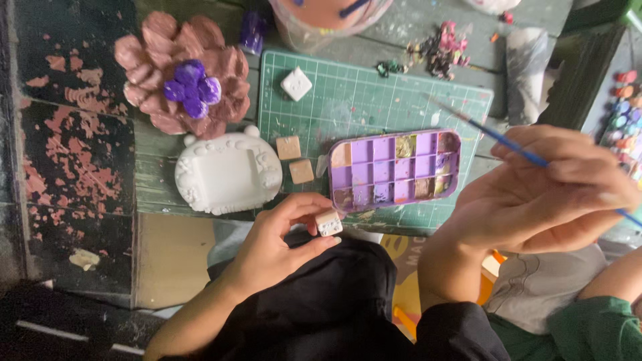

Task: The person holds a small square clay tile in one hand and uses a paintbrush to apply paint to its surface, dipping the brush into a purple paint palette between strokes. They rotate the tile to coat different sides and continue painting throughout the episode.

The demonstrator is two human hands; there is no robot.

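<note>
My left hand [277,244] pinches a small white plaster cube [328,222] between thumb and fingers, just below the purple paint palette [394,168]. My right hand [548,190] grips a thin blue-handled paintbrush [498,138], whose tip points up-left over the green cutting mat [374,100]. Two tan painted cubes [295,159] lie on the mat left of the palette. Another white cube [296,83] rests near the mat's top left corner.
A white unpainted plaster figure [227,172] sits left of the mat. Above it lies a brown flower-shaped piece with a purple centre [184,77]. A clear cup [321,20] stands at the top. Paint scraps [445,50] and paint pots [625,113] are at the right.
</note>
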